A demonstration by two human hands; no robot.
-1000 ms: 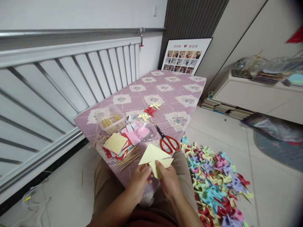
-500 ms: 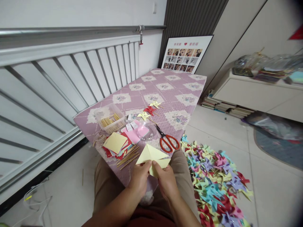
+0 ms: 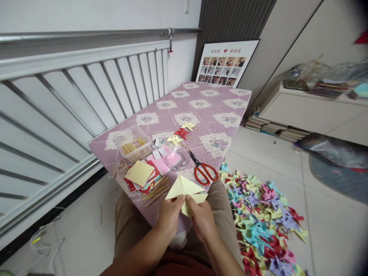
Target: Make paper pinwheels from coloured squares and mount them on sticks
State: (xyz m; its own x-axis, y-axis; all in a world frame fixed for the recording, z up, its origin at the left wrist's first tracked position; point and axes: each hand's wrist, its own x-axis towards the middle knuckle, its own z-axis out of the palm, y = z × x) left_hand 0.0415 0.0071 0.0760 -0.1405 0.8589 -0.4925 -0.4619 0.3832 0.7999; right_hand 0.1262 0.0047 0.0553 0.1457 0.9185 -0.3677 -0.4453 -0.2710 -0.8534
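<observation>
My left hand [image 3: 170, 217] and my right hand [image 3: 202, 220] both pinch a pale yellow paper square [image 3: 185, 189] that is cut and partly folded, with pointed flaps up. I hold it over my lap at the near edge of a mauve quilted mat [image 3: 201, 111]. Just beyond it lie red-handled scissors [image 3: 202, 170], a stack of coloured paper squares [image 3: 141, 175] and a bundle of thin wooden sticks [image 3: 155, 190].
A clear box of sticks [image 3: 132, 144], a pink sheet with a clear lid [image 3: 169, 160] and three finished pinwheels [image 3: 181, 134] lie on the mat. A big heap of coloured pinwheels [image 3: 258, 218] covers the floor at right. White railing stands left; low cabinet and books at right.
My hands and the yellow paper have shifted slightly left and closer together; my fingers now meet at the paper's middle. The view has drifted a little.
</observation>
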